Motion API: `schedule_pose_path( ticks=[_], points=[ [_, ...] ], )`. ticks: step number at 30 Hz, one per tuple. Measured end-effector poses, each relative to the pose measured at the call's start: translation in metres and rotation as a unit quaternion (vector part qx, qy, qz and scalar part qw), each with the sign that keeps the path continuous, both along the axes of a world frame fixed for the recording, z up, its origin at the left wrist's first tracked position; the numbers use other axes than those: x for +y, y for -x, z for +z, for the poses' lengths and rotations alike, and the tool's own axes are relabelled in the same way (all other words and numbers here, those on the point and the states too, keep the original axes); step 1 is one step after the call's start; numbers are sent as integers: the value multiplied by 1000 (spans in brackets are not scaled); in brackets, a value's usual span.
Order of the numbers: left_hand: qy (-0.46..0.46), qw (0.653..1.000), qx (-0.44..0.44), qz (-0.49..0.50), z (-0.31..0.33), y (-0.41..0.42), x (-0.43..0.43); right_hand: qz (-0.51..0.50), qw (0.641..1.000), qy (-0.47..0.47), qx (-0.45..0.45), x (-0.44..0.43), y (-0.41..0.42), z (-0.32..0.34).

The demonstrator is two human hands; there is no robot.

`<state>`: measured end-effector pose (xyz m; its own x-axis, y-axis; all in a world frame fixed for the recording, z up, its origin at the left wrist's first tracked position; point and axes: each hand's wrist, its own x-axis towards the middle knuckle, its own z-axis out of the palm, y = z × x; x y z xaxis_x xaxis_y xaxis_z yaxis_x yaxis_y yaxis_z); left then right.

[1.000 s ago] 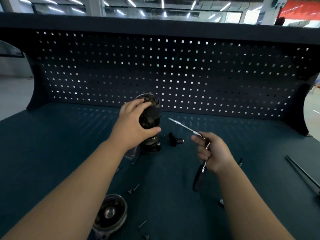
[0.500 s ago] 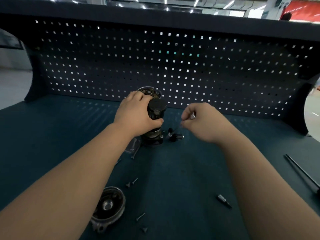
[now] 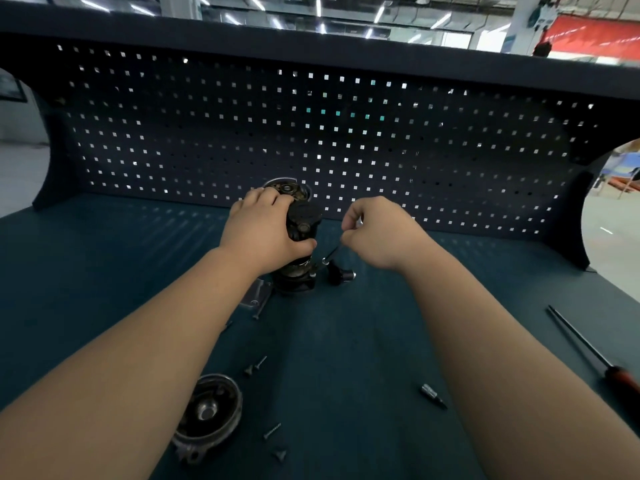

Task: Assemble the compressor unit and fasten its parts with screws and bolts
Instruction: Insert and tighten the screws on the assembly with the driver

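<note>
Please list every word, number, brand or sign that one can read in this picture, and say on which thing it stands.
No text here can be read.
Red banner, far back: print, if any, too blurred.
Compressor unit in the left hand: no legible marking.
Thin driver in the right hand: none.
Round cover, screwdriver: none.

Dark teal workbench top stretching wide, a dark perforated back panel standing behind it, light shining through its square holes. Ceiling strip lights glowing above. Red banner hanging upper right, pale floor showing left.
</note>
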<state>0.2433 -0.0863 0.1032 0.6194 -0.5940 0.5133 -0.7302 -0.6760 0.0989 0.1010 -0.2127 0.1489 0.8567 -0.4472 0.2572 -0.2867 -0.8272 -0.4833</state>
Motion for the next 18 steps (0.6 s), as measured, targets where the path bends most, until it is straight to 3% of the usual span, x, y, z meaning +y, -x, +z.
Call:
schedule_pose_path(
  ticks=[6,13,18],
  points=[
    [3,1000,9,0,2,5,-3,11,1000,12,20,-1,-2,2],
    [17,999,38,-22,4,8,-6,122,976,154,99,12,-13,17],
    [31,997,56,-46,5,11,-8,149,960,184,146,7,-18,30]
  ],
)
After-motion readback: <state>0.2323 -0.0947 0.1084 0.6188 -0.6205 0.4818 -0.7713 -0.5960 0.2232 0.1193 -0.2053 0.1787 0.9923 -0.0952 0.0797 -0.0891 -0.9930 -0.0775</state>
